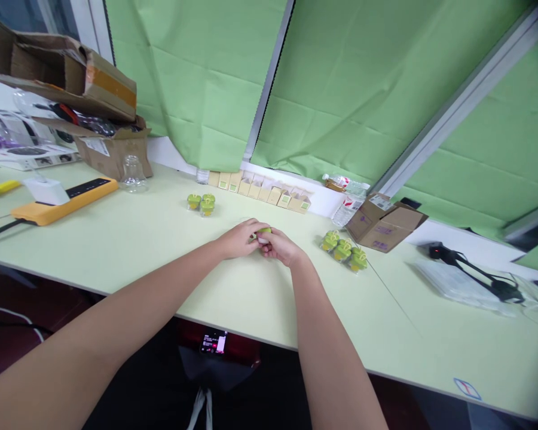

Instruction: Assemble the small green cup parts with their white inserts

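Note:
My left hand (240,240) and my right hand (281,246) meet over the middle of the table. Between their closed fingers they grip a small green-topped container (264,233), pale below its top; the fingers cover much of it. Right of my hands stands a group of similar clear containers with green tops (342,249), yellowish inside. Farther back on the left is a smaller group of the same containers (207,205).
Small open cardboard boxes (260,190) line the wall. Bottles (346,209) and a carton (383,224) stand back right; a black cabled device (475,272) lies farther right. At left are an orange power strip (67,202), a clear jar (133,174) and stacked cardboard boxes (112,89).

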`<state>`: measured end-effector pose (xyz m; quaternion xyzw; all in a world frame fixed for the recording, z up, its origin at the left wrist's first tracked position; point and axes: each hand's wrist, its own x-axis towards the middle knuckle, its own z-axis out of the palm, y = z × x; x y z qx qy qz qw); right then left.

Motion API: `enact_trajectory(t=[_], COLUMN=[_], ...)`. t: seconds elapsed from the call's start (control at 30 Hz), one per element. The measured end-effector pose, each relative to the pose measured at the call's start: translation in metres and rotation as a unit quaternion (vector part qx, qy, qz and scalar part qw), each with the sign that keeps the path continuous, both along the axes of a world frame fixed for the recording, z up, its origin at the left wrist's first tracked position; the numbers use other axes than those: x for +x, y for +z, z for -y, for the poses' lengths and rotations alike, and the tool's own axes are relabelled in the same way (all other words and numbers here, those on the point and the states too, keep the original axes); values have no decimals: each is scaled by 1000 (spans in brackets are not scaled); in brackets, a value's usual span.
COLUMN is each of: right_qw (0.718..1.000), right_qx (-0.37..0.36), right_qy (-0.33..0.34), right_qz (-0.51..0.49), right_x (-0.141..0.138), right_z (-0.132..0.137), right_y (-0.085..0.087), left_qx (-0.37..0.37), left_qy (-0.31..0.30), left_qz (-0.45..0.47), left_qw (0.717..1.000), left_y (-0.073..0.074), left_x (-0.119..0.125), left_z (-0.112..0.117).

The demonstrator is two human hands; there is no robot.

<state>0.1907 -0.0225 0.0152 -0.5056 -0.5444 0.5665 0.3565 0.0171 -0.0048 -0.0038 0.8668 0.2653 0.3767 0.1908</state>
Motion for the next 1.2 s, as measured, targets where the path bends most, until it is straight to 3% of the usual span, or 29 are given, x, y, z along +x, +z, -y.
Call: enact_trajectory(t=[0.3,0.5,0.7,0.9,1.2], right_qw=[1000,998,995,994,986], right_qx=[15,11,12,23,68], right_qy=[5,-33,-51,-15,-67], right_qz=[21,58,90,106,135], right_x=[-5,-6,-8,-5,0], right_z=[-8,-3,0,-2,-1], right_y=[-6,-1,2,-1,0], left_qx=[-14,-38,-102,-178,-206], left_qy=[-2,-3,-49,-91,-69], left_qz=[4,-13,-8,43,93], left_qw=[1000,999,994,979,972], left_y=[0,0,3,3,-2], left_x=[1,-2,-1,1,0], left_z=[0,1,4,6,-6])
